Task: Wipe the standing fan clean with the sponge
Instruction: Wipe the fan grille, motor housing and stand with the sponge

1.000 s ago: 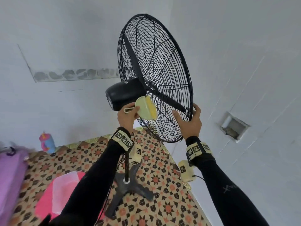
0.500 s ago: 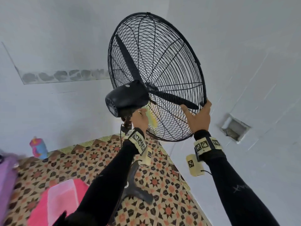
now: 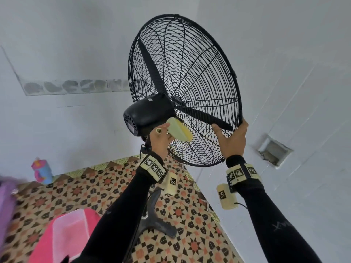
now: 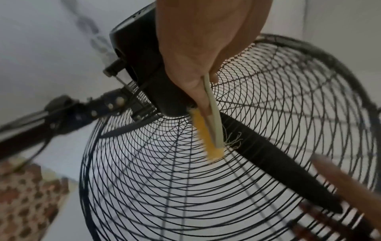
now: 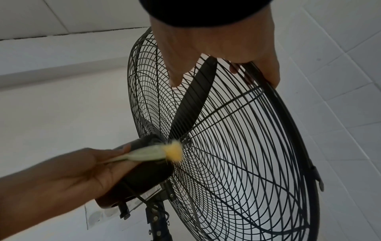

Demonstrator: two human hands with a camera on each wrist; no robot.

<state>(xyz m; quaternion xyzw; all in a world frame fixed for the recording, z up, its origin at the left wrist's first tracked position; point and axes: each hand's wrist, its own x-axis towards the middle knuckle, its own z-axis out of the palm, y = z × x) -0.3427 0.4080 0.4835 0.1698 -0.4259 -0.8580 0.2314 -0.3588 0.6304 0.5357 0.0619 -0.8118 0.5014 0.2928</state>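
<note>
A black standing fan (image 3: 152,112) with a round wire cage (image 3: 199,73) fills the middle of the head view, tilted up towards the ceiling. My left hand (image 3: 161,137) grips a pale green and yellow sponge (image 3: 179,131) and holds it against the back of the cage, just beside the motor housing (image 4: 142,65). The left wrist view shows the sponge (image 4: 208,135) edge-on against the wires. My right hand (image 3: 230,137) holds the cage rim at its lower right, fingers curled over the rim (image 5: 274,91) and thumb spread on the wires.
The fan's cross-shaped foot (image 3: 152,221) stands on a patterned mat (image 3: 190,224) in a corner of white walls. A pink tub with a clear lid (image 3: 70,232) lies at the lower left, a colourful bottle (image 3: 40,170) by the wall, and a recessed wall box (image 3: 273,150) at the right.
The fan head has turned, showing more of its cage. My right hand has moved right with the rim. My left hand has dipped beneath the motor, then brought the sponge back up beside it.
</note>
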